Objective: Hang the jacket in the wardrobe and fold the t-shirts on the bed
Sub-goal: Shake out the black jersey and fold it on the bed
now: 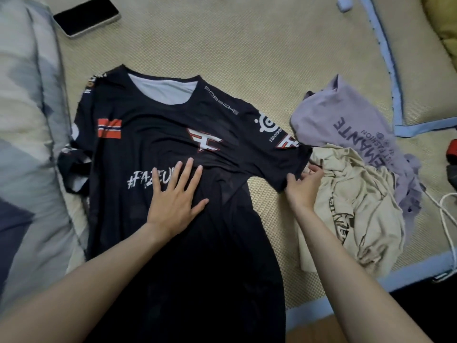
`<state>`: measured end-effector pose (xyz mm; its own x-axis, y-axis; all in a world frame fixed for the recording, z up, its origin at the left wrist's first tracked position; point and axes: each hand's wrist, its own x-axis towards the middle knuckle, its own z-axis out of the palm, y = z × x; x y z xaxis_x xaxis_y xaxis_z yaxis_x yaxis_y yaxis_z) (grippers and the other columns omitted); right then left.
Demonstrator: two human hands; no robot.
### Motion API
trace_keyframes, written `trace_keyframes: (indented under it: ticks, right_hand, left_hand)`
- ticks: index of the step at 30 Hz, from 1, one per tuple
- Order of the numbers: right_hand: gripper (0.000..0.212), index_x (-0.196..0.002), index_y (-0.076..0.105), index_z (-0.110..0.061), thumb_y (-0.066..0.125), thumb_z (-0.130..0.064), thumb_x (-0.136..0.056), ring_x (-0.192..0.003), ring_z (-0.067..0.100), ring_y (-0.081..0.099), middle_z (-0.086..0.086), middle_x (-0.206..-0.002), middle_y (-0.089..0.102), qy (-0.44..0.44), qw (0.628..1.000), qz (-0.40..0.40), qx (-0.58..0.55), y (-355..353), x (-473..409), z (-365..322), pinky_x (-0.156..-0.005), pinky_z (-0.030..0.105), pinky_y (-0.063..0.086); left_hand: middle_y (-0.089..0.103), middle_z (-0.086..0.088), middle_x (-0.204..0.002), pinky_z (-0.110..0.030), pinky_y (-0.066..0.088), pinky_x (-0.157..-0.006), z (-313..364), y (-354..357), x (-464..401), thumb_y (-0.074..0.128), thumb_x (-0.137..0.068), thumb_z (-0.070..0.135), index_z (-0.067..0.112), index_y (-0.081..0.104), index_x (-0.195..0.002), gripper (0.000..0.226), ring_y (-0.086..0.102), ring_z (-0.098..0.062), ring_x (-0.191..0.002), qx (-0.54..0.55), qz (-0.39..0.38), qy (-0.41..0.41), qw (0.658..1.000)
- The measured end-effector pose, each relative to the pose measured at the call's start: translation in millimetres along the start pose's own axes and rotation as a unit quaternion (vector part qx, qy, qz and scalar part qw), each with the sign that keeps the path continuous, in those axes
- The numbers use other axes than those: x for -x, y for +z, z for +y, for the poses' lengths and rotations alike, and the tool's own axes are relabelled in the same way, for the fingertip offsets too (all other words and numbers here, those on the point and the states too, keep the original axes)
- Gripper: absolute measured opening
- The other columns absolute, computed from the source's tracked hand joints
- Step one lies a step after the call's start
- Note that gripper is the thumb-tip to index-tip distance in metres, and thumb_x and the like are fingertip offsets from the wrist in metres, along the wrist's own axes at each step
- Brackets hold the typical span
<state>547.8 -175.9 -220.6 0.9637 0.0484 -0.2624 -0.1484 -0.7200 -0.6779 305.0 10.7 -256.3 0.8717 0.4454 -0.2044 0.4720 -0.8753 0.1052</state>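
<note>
Left hand (173, 199) flat on black jersey (153, 149), covering lettering; right hand (303, 183) pinches sleeve hem, fingertips hidden.

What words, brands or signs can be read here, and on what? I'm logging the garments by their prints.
"PORSCHE": black jersey, shoulder seam.
"steelser...", cut off, under a round white logo: the jersey's sleeve.
"#FAZEU...": jersey chest, the rest hidden under the left hand.
Red and white emblem, red flag patch: jersey chest.
"...MANTE", "FASHION", upside down, partly hidden: purple t-shirt.
Far sleeve lettering, beige t-shirt print: unreadable.
</note>
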Motion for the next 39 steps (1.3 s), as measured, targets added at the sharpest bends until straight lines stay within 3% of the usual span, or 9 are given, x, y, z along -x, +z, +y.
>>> trace_keyframes:
  ticks: [5, 8, 17, 24, 27, 30, 32, 35, 39]
  right_hand:
    - [0.057, -0.101, 0.053, -0.02, 0.082, -0.059, -0.071, -0.082, 0.019, 0.06, -0.002, -0.091, 0.059, -0.068, 0.973, -0.17, 0.139, 8.9, 103.5, -0.2, -0.076, 0.039, 0.051]
    - [0.035, -0.089, 0.058, -0.025, 0.077, -0.052, -0.081, -0.08, 0.016, 0.063, -0.01, -0.082, 0.061, -0.071, 0.912, -0.287, 0.283, 12.0, 137.3, 9.9, -0.065, 0.031, 0.041]
    - [0.014, -0.096, 0.073, -0.001, 0.07, -0.013, -0.093, -0.078, 0.024, 0.065, 0.006, -0.075, 0.069, 0.122, 0.969, -0.209, 0.053, -13.4, 132.7, 28.5, -0.075, 0.032, 0.054]
    - [0.012, -0.079, 0.063, -0.019, 0.065, -0.019, -0.091, -0.084, 0.029, 0.069, 0.008, -0.091, 0.074, 0.123, 0.952, -0.191, 0.203, -21.3, 137.6, 22.3, -0.083, 0.041, 0.057]
    - [0.014, -0.096, 0.056, -0.017, 0.066, -0.024, -0.089, -0.084, 0.026, 0.06, 0.003, -0.092, 0.066, 0.004, 0.952, -0.183, 0.246, -10.6, 144.0, -17.7, -0.077, 0.037, 0.048]
    - [0.013, -0.094, 0.056, -0.02, 0.067, -0.025, -0.088, -0.082, 0.024, 0.064, -0.003, -0.081, 0.066, -0.077, 0.942, -0.241, 0.221, 19.5, 155.8, -56.1, -0.076, 0.037, 0.05]
    - [0.01, -0.091, 0.057, -0.024, 0.066, -0.026, -0.088, -0.082, 0.021, 0.065, -0.009, -0.075, 0.063, -0.104, 0.93, -0.285, 0.208, 44.6, 166.3, -77.3, -0.078, 0.037, 0.051]
    - [0.008, -0.092, 0.057, -0.026, 0.064, -0.028, -0.089, -0.084, 0.02, 0.065, -0.01, -0.074, 0.063, -0.131, 0.914, -0.341, 0.177, 80.8, 184.3, -106.1, -0.081, 0.039, 0.052]
    - [0.013, -0.101, 0.056, -0.024, 0.062, -0.026, -0.089, -0.086, 0.017, 0.063, -0.012, -0.077, 0.061, -0.132, 0.902, -0.397, 0.107, 118.5, 211.6, -143.5, -0.086, 0.04, 0.053]
  left_hand:
    - [0.008, -0.005, -0.17, -0.066, 0.008, -0.12, -18.4, -6.7, 42.8, 0.031, -0.1, 0.063, 0.019, 0.013, -0.162, 0.078, 0.014, -0.024, -0.156, 0.01, -0.035, -0.041, 0.998]
    - [0.008, -0.005, -0.17, -0.062, 0.009, -0.12, -31.5, -13.8, 72.9, 0.04, -0.098, 0.059, 0.018, 0.014, -0.161, 0.079, 0.013, -0.025, -0.156, 0.038, -0.052, -0.099, 0.993]
    - [0.024, -0.02, -0.164, -0.054, 0.026, -0.119, -59.8, -14.1, 154.9, 0.063, -0.091, 0.048, 0.012, 0.028, -0.158, 0.084, 0.034, -0.044, -0.145, 0.048, -0.152, -0.166, 0.973]
    - [0.007, -0.018, -0.168, -0.046, 0.018, -0.121, -52.4, -41.0, 156.6, 0.045, -0.097, 0.053, 0.016, 0.008, -0.161, 0.082, 0.026, -0.039, -0.148, -0.024, -0.269, -0.146, 0.952]
    - [0.048, -0.015, -0.14, -0.047, 0.044, -0.098, -61.4, -68.7, 119.7, 0.056, -0.089, 0.037, 0.013, 0.049, -0.133, 0.051, 0.056, -0.037, -0.118, 0.038, -0.149, -0.177, 0.972]
    - [0.049, -0.017, -0.135, -0.048, 0.045, -0.089, -102.1, -89.8, 70.9, 0.068, -0.078, 0.022, 0.008, 0.05, -0.131, 0.057, 0.054, -0.038, -0.113, 0.006, -0.031, -0.219, 0.975]
    - [0.044, -0.017, -0.144, -0.046, 0.041, -0.091, -137.3, -97.7, 44.6, 0.066, -0.08, 0.019, 0.01, 0.041, -0.143, 0.068, 0.05, -0.036, -0.122, -0.037, -0.03, -0.254, 0.966]
    - [0.055, -0.015, -0.131, -0.044, 0.043, -0.09, -179.0, -101.3, 24.1, 0.055, -0.091, 0.012, 0.013, 0.052, -0.135, 0.043, 0.053, -0.036, -0.119, -0.07, -0.066, -0.247, 0.964]
    - [0.063, -0.017, -0.114, -0.046, 0.05, -0.084, -214.9, -116.7, 20.7, 0.057, -0.089, 0.016, 0.017, 0.064, -0.115, 0.027, 0.062, -0.04, -0.105, 0.16, 0.034, -0.278, 0.947]
